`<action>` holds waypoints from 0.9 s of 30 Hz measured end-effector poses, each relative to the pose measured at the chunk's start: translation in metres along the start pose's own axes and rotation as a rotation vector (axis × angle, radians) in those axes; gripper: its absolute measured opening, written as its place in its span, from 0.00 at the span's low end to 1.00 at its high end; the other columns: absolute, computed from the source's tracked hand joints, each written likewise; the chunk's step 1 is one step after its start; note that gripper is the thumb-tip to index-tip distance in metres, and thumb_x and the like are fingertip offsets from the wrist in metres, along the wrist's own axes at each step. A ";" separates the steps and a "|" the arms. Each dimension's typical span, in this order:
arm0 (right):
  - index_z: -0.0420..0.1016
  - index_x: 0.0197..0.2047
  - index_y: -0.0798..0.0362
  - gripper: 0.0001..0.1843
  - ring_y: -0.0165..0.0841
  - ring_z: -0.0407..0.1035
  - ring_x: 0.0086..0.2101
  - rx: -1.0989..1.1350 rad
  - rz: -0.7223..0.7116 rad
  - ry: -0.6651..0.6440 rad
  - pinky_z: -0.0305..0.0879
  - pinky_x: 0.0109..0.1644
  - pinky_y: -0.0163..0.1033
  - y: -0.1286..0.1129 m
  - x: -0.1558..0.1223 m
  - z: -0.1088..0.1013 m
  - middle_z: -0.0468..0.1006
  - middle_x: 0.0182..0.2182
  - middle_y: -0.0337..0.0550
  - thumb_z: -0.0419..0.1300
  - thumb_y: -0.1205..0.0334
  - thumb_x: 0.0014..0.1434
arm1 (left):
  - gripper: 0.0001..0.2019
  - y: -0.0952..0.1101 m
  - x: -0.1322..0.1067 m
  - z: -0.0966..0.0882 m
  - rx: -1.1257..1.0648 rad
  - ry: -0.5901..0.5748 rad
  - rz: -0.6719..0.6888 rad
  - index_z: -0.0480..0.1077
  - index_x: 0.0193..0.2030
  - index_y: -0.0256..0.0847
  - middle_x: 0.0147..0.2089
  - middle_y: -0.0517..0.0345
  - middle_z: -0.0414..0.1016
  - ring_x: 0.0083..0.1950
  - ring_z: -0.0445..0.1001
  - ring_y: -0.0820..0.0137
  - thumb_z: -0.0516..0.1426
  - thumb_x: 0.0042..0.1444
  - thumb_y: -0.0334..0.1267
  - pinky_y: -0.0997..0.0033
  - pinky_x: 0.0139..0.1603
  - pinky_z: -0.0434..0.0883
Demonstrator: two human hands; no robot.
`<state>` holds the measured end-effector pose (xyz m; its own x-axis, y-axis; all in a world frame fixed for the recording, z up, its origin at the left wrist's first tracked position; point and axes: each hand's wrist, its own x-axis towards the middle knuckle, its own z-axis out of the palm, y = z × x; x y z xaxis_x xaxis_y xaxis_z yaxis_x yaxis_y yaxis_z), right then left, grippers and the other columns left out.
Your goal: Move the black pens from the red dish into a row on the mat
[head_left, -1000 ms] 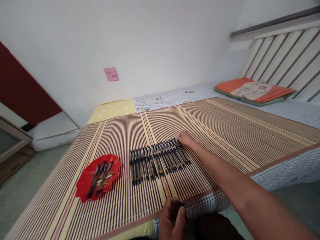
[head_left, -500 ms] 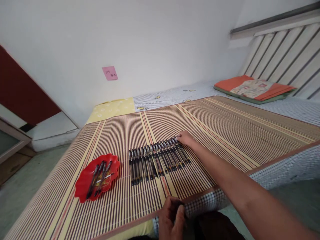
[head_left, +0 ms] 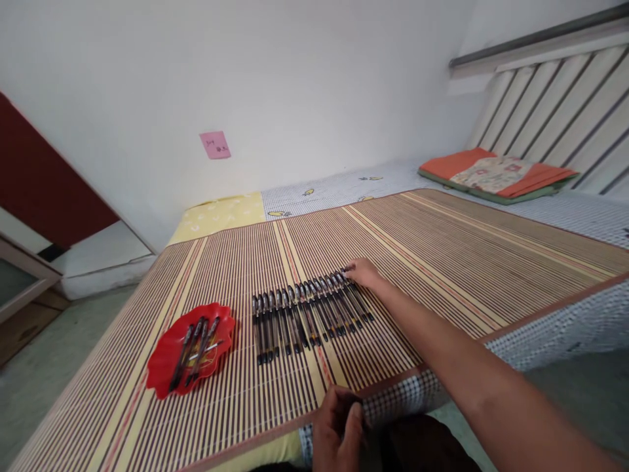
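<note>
A row of several black pens (head_left: pixel 307 313) lies side by side on a striped bamboo mat (head_left: pixel 442 242). My right hand (head_left: pixel 364 273) reaches across the mat and rests at the far right end of the row, its fingers curled and touching the top of the last pen. My left hand (head_left: pixel 338 432) is at the near edge of the bed, fingers closed on the checked sheet (head_left: pixel 407 400) there. A red plate (head_left: pixel 170 344) to the left of the row holds a few more pens (head_left: pixel 196 347).
The mat covers a bed against a white wall with a pink sticky note (head_left: pixel 215 145). A folded orange cloth (head_left: pixel 496 176) lies at the far right by a slatted headboard (head_left: pixel 555 111). Floor shows at the left and lower right.
Hardly anything has moved. The view has shifted slightly. My right hand stays at the right end of the pen row and my left hand stays on the sheet edge.
</note>
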<state>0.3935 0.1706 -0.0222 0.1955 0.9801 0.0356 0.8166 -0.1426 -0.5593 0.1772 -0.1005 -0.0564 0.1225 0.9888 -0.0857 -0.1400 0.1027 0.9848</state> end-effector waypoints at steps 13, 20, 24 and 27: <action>0.83 0.37 0.57 0.09 0.30 0.74 0.31 0.031 -0.003 -0.022 0.59 0.30 0.29 0.002 0.001 0.002 0.83 0.31 0.43 0.65 0.67 0.50 | 0.20 0.001 -0.002 0.002 -0.026 -0.007 -0.034 0.69 0.34 0.40 0.24 0.63 0.65 0.25 0.62 0.75 0.58 0.57 0.57 0.77 0.26 0.61; 0.83 0.34 0.57 0.07 0.31 0.73 0.30 0.041 0.007 -0.011 0.59 0.31 0.30 0.006 0.004 0.005 0.82 0.29 0.42 0.65 0.65 0.49 | 0.22 -0.004 -0.001 0.001 -0.013 -0.012 -0.042 0.68 0.35 0.39 0.25 0.61 0.66 0.26 0.63 0.74 0.57 0.56 0.59 0.77 0.25 0.62; 0.83 0.34 0.56 0.08 0.30 0.74 0.31 0.059 0.014 -0.009 0.60 0.32 0.30 0.007 0.004 0.005 0.82 0.30 0.42 0.65 0.63 0.51 | 0.22 -0.003 -0.001 0.002 -0.012 -0.010 -0.051 0.68 0.34 0.39 0.25 0.61 0.65 0.26 0.63 0.74 0.58 0.56 0.60 0.77 0.25 0.62; 0.83 0.34 0.56 0.08 0.31 0.75 0.31 0.063 0.018 0.002 0.62 0.32 0.30 0.007 0.003 0.005 0.83 0.30 0.43 0.65 0.63 0.51 | 0.22 0.000 -0.002 0.002 -0.010 -0.019 -0.046 0.68 0.33 0.39 0.25 0.62 0.65 0.26 0.62 0.75 0.58 0.56 0.59 0.77 0.25 0.61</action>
<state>0.3970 0.1737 -0.0296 0.2109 0.9771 0.0270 0.7770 -0.1508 -0.6112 0.1789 -0.1023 -0.0562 0.1471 0.9809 -0.1276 -0.1434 0.1488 0.9784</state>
